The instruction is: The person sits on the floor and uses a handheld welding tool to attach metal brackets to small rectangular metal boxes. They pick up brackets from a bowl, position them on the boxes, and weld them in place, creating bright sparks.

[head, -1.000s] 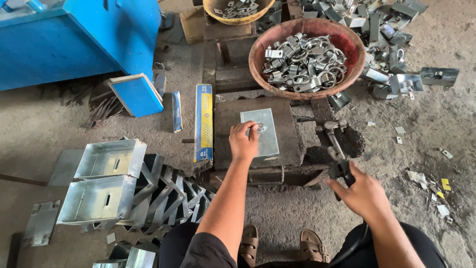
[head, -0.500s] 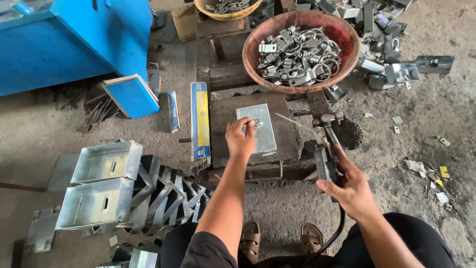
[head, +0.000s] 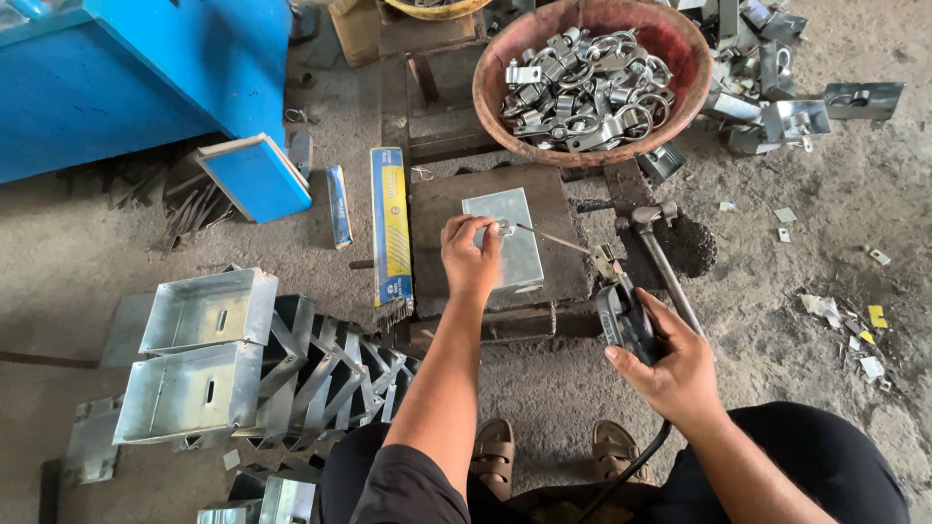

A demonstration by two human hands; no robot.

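Galvanised plate [head: 505, 238] lies under my left hand [head: 470, 257], fingers [head: 476, 225] pinching a small clip [head: 502, 228]; my right hand [head: 670, 364] grips the welding holder [head: 623, 315], rod tip just beside them.

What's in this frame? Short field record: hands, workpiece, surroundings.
left hand: pinches a small metal piece onto the grey metal box
right hand: grip closed on electrode holder; its rod points at the small piece
support: dark steel block on the ground
bowl: reddish, full of metal clamps, beyond the block
hammer: lies right of the block
left side: open metal boxes, blue machine
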